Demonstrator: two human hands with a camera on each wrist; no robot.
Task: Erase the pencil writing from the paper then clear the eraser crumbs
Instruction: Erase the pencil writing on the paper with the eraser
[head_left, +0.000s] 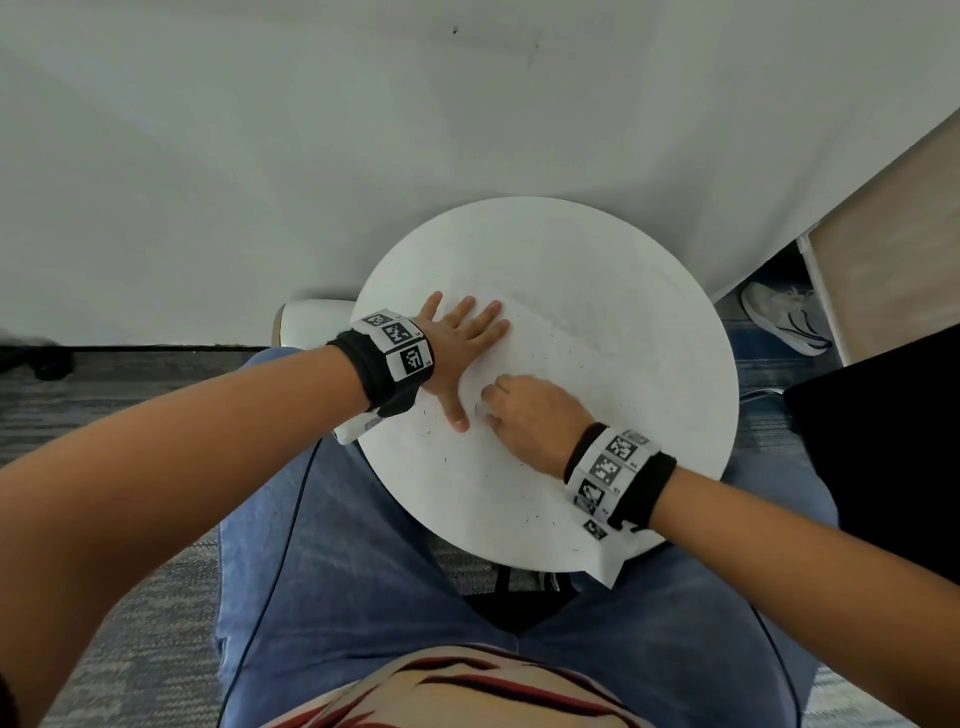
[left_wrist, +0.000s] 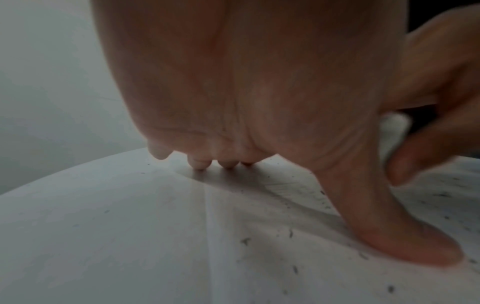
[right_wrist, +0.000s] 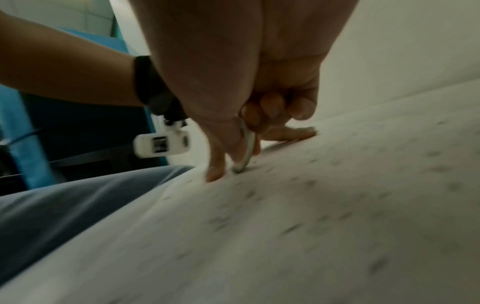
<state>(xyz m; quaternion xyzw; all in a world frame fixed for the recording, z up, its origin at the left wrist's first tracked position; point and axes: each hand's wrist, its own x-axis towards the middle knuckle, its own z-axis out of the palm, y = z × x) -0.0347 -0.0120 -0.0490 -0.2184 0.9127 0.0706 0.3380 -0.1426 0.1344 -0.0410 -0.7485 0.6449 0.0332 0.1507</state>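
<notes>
Rubbing the paper clean

My left hand (head_left: 457, 353) lies spread flat on the paper (head_left: 540, 364). My right hand (head_left: 535, 415) pinches a white eraser (right_wrist: 246, 150) on it, among dark crumbs (left_wrist: 291, 233).

Setting: an indoor room, probably an office or a plain living space; the frames do not settle which. Indicators: a small round white table (head_left: 597, 249) set close to a bare white wall (head_left: 260, 156); grey patterned carpet (head_left: 130, 649) on the floor; a light wood-grain panel (head_left: 893, 249) at the right; a white sneaker (head_left: 784, 317) lying on blue flooring beside that panel.
</notes>
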